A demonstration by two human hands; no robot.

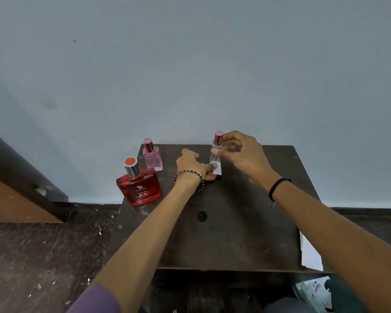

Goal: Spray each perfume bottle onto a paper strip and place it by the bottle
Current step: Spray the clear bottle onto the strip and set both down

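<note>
**Clear bottle in hand, strip going down at its base**

Currently the right hand (239,154) has the slim clear glass perfume bottle with the rose-metallic cap (216,150) pinched between thumb and fingers, grip closed on the glass body just under the cap. Bottle stands upright, long axis vertical, cap up, base at or just above the dark wooden table (235,222); can't tell if it's touching.

Left hand (195,164) sits just left of that bottle, fingers closed on a small white paper strip (217,169). Strip lies flat-ish right at the bottle's foot, partly hidden by the fingers, so its long axis is hard to call.

Judgement: strip is being parked by its bottle while the right hand steadies the bottle so it doesn't tip.

Well left of the clear bottle: a square pink glass bottle marked DGZ (152,158), upright, capped. Further left and nearer the person: a wide red glass bottle with silver collar and red cap (139,187), also upright. No strips visible beside either, so those two look pending.
</note>
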